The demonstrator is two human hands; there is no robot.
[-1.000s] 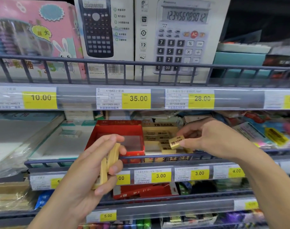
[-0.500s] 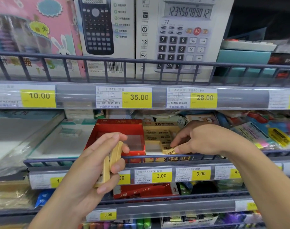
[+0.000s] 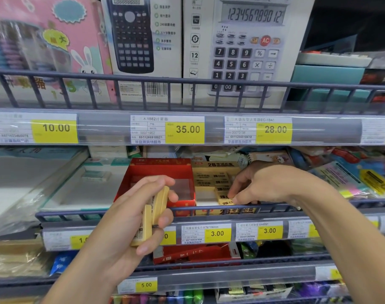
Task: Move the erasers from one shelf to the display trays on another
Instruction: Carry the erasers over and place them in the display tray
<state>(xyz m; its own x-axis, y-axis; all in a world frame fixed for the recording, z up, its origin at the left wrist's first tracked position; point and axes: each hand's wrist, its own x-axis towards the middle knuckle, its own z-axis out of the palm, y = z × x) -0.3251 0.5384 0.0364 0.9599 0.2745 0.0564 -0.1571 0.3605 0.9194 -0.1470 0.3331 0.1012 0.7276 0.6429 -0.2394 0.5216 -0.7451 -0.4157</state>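
Leftmost, a pink boxed toy with a rabbit (image 3: 44, 47) was seen on the upper shelf, behind a dark wire rail (image 3: 187, 81), with a yellow 10.00 price tag (image 3: 55, 131) fixed below it. Lower down on that side, flat white packs (image 3: 77, 189) were laid on the middle shelf. Next, the left hand (image 3: 130, 218) was held out in front of the shelves, its fingers and thumb curled round a small stack of tan erasers (image 3: 153, 212), which were gripped on edge and slightly fanned. Just behind that hand, a red display tray (image 3: 160, 172) was seen on the middle shelf, its floor largely bare where visible. Above it, a black scientific calculator box (image 3: 141, 40) was stood over the 35.00 tag (image 3: 185, 131). To the right of the red tray and touching it, a yellow 2B eraser tray (image 3: 213, 172) was set, rows of wrapped erasers being packed in its back part. At its front, one eraser (image 3: 224, 197) was pinched by the fingertips of the right hand (image 3: 263, 185), low inside the tray, against the others. Overhead, a grey desk calculator box (image 3: 248, 44) was displayed above the 28.00 tag (image 3: 274, 131). Furthest right, a jumble of colourful packets (image 3: 362, 176) was piled on the middle shelf; what they held could not be made out.
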